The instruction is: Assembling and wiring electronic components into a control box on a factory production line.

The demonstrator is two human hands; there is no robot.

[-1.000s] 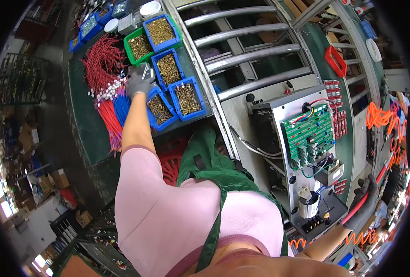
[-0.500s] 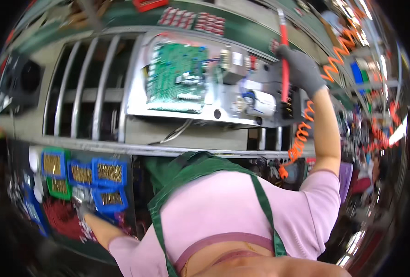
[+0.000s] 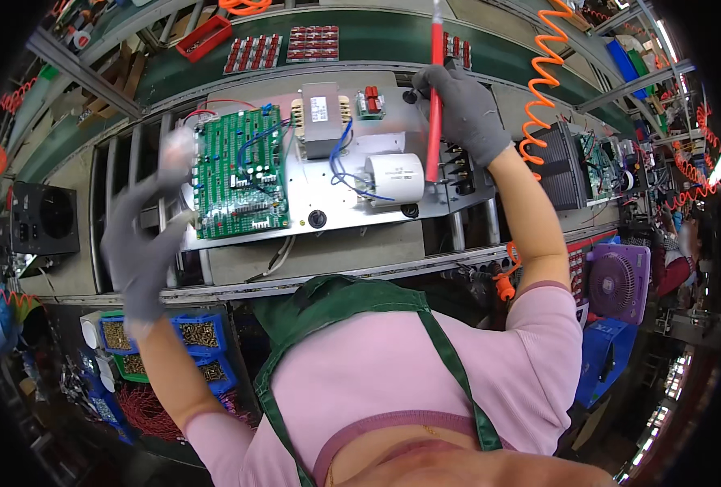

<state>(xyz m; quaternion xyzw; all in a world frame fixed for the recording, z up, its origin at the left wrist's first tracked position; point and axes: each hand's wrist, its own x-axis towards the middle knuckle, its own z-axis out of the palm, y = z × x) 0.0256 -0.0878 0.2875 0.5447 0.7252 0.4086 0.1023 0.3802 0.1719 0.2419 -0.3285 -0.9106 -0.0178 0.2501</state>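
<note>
Gripping one red rod-shaped tool (image 3: 434, 138), our right hand (image 3: 466, 105) is closed above the right part of one metal panel (image 3: 320, 195), which lies over the rollers (image 3: 457, 231). On the panel we count one green circuit board (image 3: 240, 174), one transformer (image 3: 320, 134) and one white cylinder (image 3: 397, 180). Our left hand (image 3: 137, 252) curves beside the board's left edge; blur obscures its fingertips, so we cannot tell whether it holds anything.

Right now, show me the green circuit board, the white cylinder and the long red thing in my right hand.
Green circuit board (image 3: 227, 165), head view: middle of its face.
White cylinder (image 3: 395, 179), head view: its curved side.
Long red thing (image 3: 434, 118), head view: middle of its red shaft.
</note>
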